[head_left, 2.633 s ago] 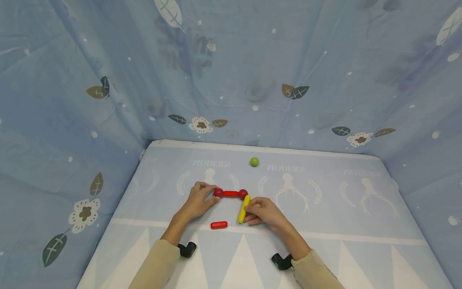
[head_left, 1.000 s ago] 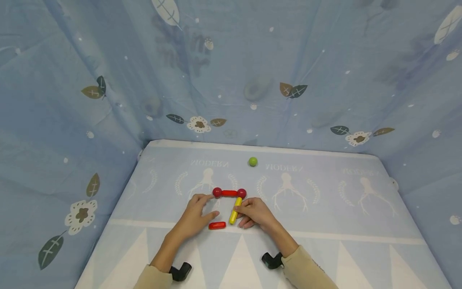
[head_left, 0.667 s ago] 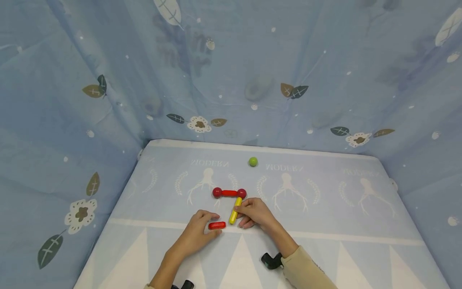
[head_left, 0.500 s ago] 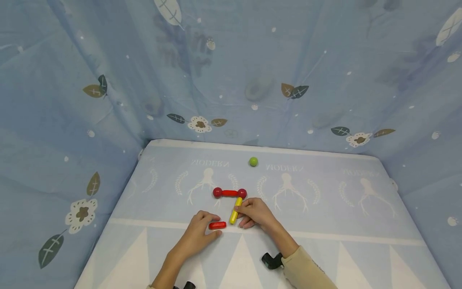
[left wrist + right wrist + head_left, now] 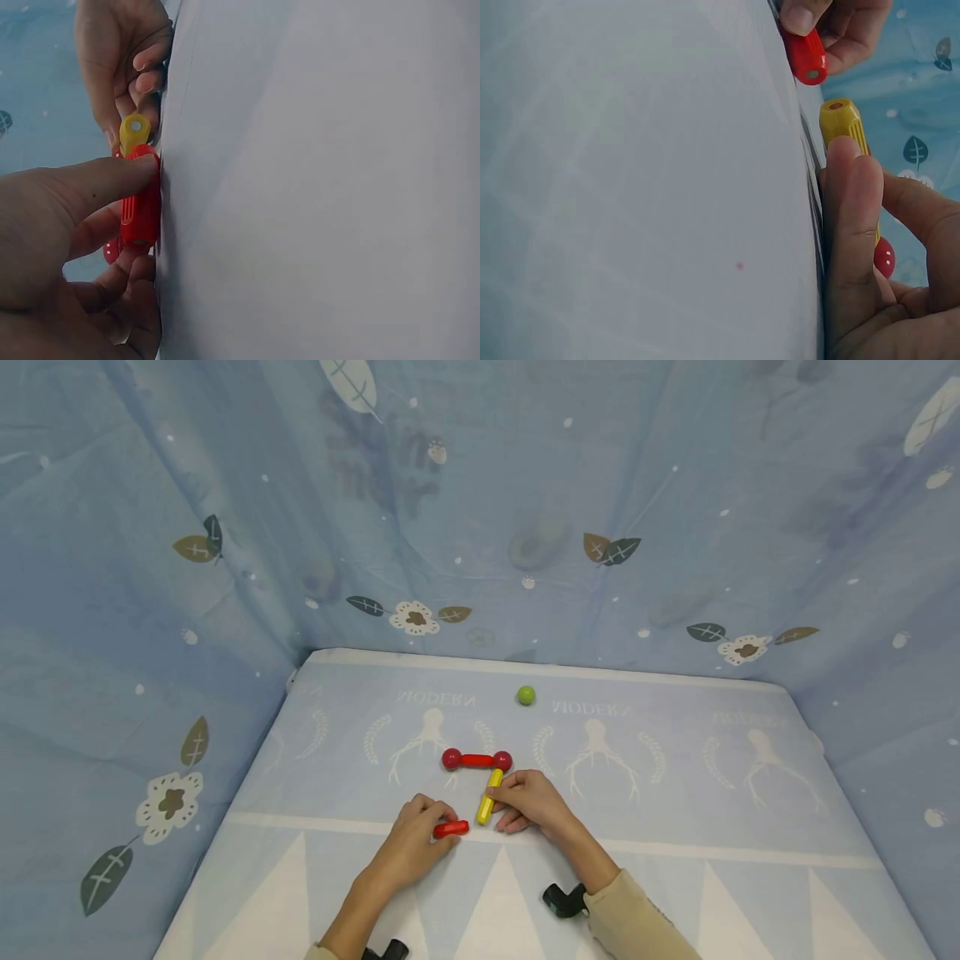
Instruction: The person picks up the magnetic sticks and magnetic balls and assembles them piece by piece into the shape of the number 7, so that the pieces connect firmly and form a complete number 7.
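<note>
Here, near the bottom middle of the head view, the left hand [image 5: 412, 843] pinches a red stick [image 5: 455, 828], and the right hand [image 5: 538, 803] pinches a yellow stick [image 5: 485, 808].

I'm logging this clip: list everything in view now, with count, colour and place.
Pale printed tabletop: 1, blue and white, under everything
Leaf-print fabric walls: panel count unclear, blue, behind and beside the tabletop
Small round green ball: 1, green, far side
Round dark red balls: 2, dark red, mid-table
Short red connecting rod: 1, red, between those balls
Ridged yellow rod: 1, yellow, in right hand, far end at the right-hand ball
Ridged red rod: 1, red, pinched by left hand
Black angular pieces: 2, black, by the wrists
Beige sleeves: 2, beige, bottom edge
Hands: 2, bare, near side of the balls
</note>
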